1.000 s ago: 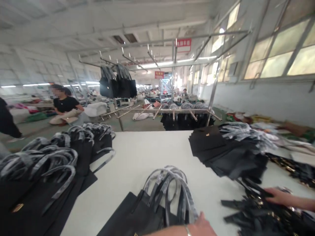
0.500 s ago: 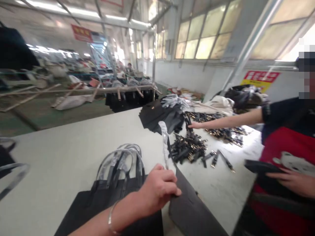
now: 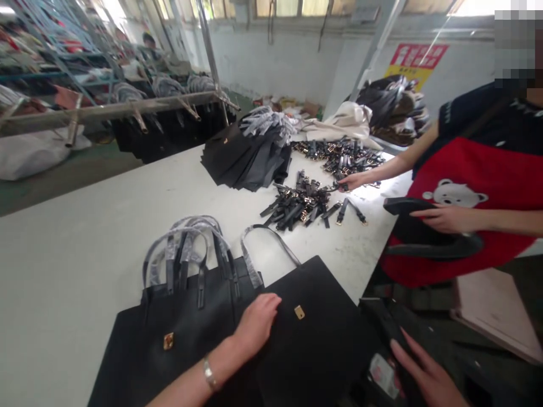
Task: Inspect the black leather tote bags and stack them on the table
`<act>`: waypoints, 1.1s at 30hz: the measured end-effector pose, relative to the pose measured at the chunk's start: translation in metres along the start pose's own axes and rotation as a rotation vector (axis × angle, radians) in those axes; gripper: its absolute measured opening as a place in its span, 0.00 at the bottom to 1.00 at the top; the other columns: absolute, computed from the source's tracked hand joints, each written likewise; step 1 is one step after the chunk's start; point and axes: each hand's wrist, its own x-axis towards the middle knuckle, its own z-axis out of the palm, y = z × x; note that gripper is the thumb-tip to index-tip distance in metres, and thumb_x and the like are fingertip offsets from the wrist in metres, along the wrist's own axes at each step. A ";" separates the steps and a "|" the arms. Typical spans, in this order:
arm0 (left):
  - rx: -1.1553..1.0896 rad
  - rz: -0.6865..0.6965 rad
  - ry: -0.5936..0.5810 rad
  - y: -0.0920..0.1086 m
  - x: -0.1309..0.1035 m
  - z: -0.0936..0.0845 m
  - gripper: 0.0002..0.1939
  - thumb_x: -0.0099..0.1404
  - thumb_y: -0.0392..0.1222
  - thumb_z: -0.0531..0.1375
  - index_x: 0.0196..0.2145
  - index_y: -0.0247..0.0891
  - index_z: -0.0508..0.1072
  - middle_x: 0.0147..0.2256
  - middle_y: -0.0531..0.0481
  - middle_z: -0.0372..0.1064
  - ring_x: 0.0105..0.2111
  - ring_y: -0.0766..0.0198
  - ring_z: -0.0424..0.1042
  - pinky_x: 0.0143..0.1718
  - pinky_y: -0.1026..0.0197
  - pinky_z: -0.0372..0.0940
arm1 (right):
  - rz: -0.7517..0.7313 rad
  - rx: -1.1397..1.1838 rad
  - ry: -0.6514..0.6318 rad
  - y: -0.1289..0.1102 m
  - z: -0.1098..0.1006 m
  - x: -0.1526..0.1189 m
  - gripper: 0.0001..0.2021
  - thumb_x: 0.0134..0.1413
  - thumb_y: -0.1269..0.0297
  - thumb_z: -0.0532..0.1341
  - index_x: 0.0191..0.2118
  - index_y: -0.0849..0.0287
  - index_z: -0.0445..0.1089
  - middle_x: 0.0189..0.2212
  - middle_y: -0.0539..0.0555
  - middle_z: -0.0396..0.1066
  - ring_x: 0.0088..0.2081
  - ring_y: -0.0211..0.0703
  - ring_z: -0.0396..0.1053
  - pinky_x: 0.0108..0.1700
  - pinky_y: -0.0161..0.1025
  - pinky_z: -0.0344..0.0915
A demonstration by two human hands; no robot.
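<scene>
My left hand (image 3: 259, 317), with a bracelet on the wrist, has its fingers curled together at the left edge of a flat black bag (image 3: 316, 333). That bag has a gold clasp plate and one wrapped handle standing up. To its left lie black bags (image 3: 139, 339) with several plastic-wrapped handles and a gold clasp. At the lower right, my right hand (image 3: 430, 370) grips a dark piece (image 3: 377, 322), beside a clear packet (image 3: 383, 374). Parts of the right hand's hold are hidden in shadow.
A pile of short buckled straps (image 3: 297, 203) lies mid-table, with more behind. Fanned black bags (image 3: 246, 155) are at the back. On the right a person in a red apron (image 3: 462, 181) reaches to the straps and holds a black piece. The white table's (image 3: 85, 237) right edge runs beside them.
The view has turned right and down. The black bag now lies flat, clasp side up, under my left hand. My right hand has come into view. The person's reaching hand has moved to the strap pile.
</scene>
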 end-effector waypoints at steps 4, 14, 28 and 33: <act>0.077 0.184 -0.043 0.042 -0.006 0.054 0.29 0.63 0.38 0.60 0.61 0.42 0.60 0.64 0.45 0.54 0.64 0.53 0.53 0.64 0.45 0.52 | 0.008 0.005 -0.267 -0.009 0.043 0.014 0.41 0.51 0.43 0.58 0.67 0.58 0.50 0.21 0.46 0.69 0.16 0.40 0.66 0.17 0.35 0.61; 0.295 0.356 0.127 0.032 -0.005 0.098 0.24 0.68 0.44 0.52 0.61 0.45 0.64 0.66 0.44 0.49 0.66 0.40 0.43 0.60 0.34 0.50 | -0.086 -0.142 -0.496 -0.067 0.100 0.038 0.18 0.55 0.57 0.58 0.51 0.51 0.70 0.19 0.43 0.64 0.13 0.35 0.63 0.15 0.31 0.61; 0.339 0.376 0.122 0.038 -0.009 0.093 0.24 0.68 0.45 0.50 0.60 0.41 0.66 0.64 0.42 0.53 0.65 0.40 0.46 0.60 0.35 0.50 | -0.122 -0.181 -0.338 -0.094 0.110 0.027 0.22 0.46 0.56 0.65 0.49 0.52 0.73 0.26 0.46 0.75 0.20 0.40 0.70 0.24 0.35 0.67; 0.367 0.274 0.022 0.044 -0.012 0.083 0.28 0.68 0.47 0.54 0.65 0.52 0.55 0.68 0.51 0.42 0.66 0.47 0.44 0.62 0.40 0.50 | -0.211 -0.060 -0.342 -0.087 0.114 0.037 0.28 0.61 0.53 0.51 0.65 0.54 0.53 0.27 0.47 0.69 0.19 0.36 0.67 0.20 0.33 0.63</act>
